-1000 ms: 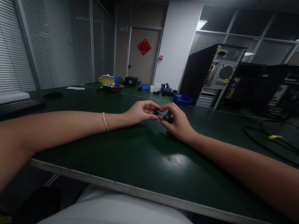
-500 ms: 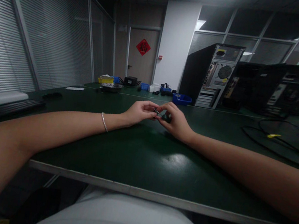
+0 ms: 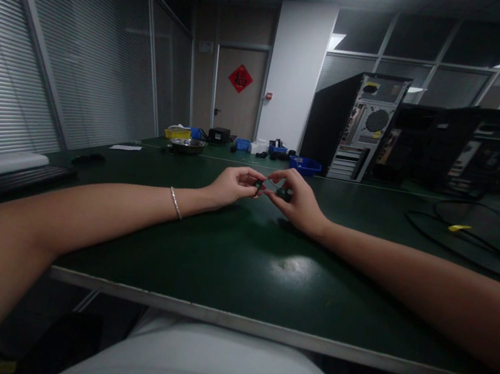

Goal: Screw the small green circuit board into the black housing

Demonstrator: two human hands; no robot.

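Head view: at frame centre, above the dark green worktop (image 3: 228, 254), the left hand (image 3: 230, 187) and right hand (image 3: 298, 205) each pinch a small dark part (image 3: 283, 194), fingertips closed on it. A computer tower (image 3: 355, 125) stands upper right.

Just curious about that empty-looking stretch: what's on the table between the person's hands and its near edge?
Nothing: in the head view the green table is bare there, below the left hand and right hand.
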